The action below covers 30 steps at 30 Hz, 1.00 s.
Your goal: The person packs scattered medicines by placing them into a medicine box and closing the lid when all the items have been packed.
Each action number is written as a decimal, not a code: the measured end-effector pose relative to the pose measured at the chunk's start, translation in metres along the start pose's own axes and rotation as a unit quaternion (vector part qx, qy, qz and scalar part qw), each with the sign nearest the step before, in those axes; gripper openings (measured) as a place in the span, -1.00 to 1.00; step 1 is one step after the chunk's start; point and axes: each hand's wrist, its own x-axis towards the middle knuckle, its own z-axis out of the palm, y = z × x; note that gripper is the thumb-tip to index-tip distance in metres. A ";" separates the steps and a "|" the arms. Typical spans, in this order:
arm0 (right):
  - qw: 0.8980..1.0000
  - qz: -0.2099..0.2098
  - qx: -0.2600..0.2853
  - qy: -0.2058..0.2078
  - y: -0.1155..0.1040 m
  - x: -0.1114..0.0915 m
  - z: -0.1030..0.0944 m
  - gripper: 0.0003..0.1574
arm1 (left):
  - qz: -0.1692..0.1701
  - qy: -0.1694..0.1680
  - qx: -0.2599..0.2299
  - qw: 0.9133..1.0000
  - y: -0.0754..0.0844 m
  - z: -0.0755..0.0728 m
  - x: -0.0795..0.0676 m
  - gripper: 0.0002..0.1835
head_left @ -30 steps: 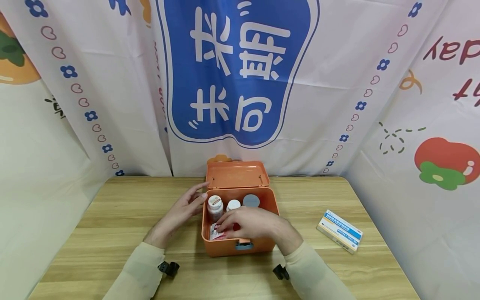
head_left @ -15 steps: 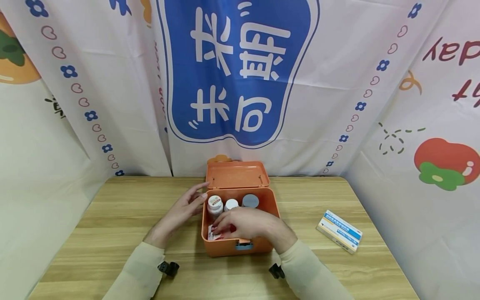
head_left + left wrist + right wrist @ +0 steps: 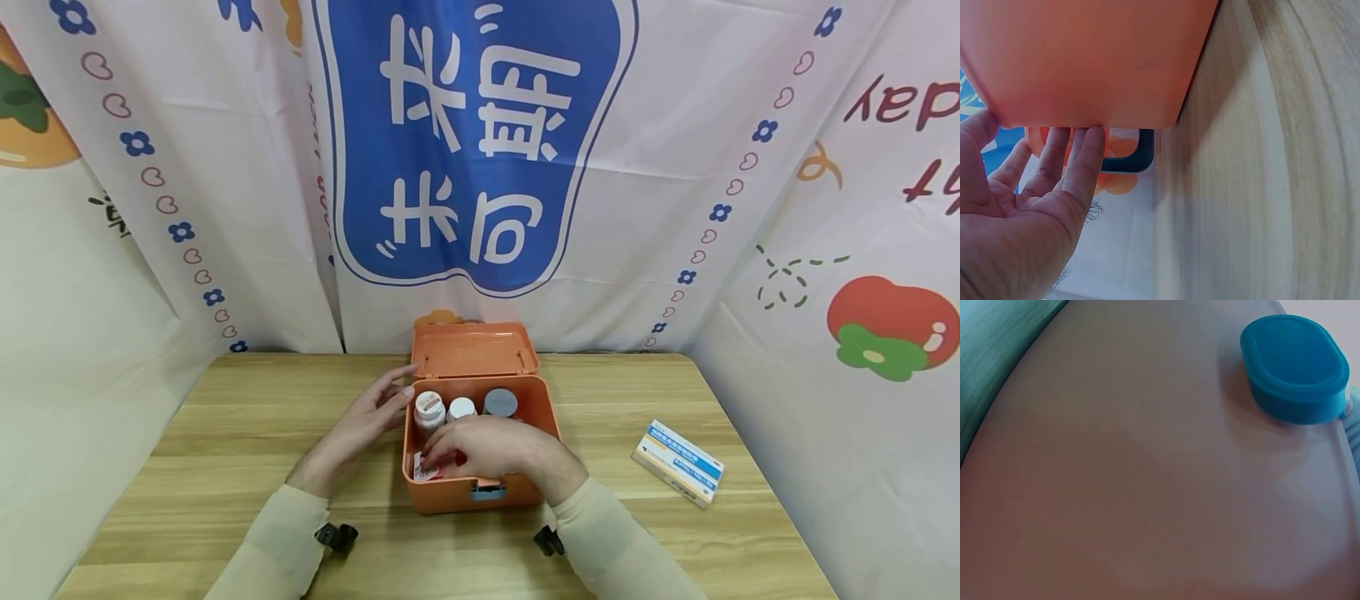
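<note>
Opened orange box (image 3: pixel 442 500) on a wood-grain table (image 3: pixel 420 550)

Blue-grey latch (image 3: pixel 489 493): on the box's front wall, just nearer than the right hand (image 3: pixel 487 446).
Right hand: reaching inside, fingers bent down over a red-and-white packet (image 3: pixel 420 468); whether they pinch it cannot be told.
Packet: front left of the box interior, under the right fingertips, one end showing past them.
Carton, blue and white (image 3: pixel 678 462): flat on the table, well to the right hand's right.
Left hand (image 3: pixel 363 421): outside the box, fingers extended, fingertips at its left side.
White labelled bottle (image 3: pixel 430 412), white-capped bottle (image 3: pixel 462 407), grey-topped container (image 3: pixel 500 402): in a row just beyond the right hand.
Lid (image 3: pixel 476 350): swung back, beyond both hands.
Printed cloth (image 3: pixel 675 100): hanging farthest off.
</note>
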 end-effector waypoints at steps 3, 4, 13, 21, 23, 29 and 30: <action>1.000 0.006 0.001 0.000 0.000 0.000 0.000 -0.62 | 0.000 -0.001 0.001 1.000 0.000 0.000 0.000 -0.37; 1.000 0.006 0.000 0.002 0.000 0.001 0.000 -0.62 | 0.000 -0.001 0.000 1.000 0.000 -0.001 0.000 -0.37; 0.999 -0.001 0.019 0.042 0.003 -0.003 -0.002 -0.52 | -0.002 -0.001 0.001 1.000 0.001 -0.001 -0.001 -0.37; 0.996 -0.005 0.038 0.075 0.004 -0.016 -0.009 -0.51 | -0.007 0.000 -0.003 1.000 0.002 -0.001 -0.001 -0.35; 0.996 -0.001 0.034 0.083 0.004 -0.018 -0.011 -0.50 | -0.007 -0.001 -0.003 1.000 0.002 -0.001 -0.001 -0.35; 0.994 0.014 0.042 0.099 0.005 -0.026 -0.015 -0.52 | -0.006 -0.001 -0.004 1.000 0.001 -0.001 -0.001 -0.36; 0.994 0.015 0.041 0.102 0.005 -0.027 -0.016 -0.53 | -0.006 -0.001 -0.005 1.000 0.000 -0.001 -0.001 -0.36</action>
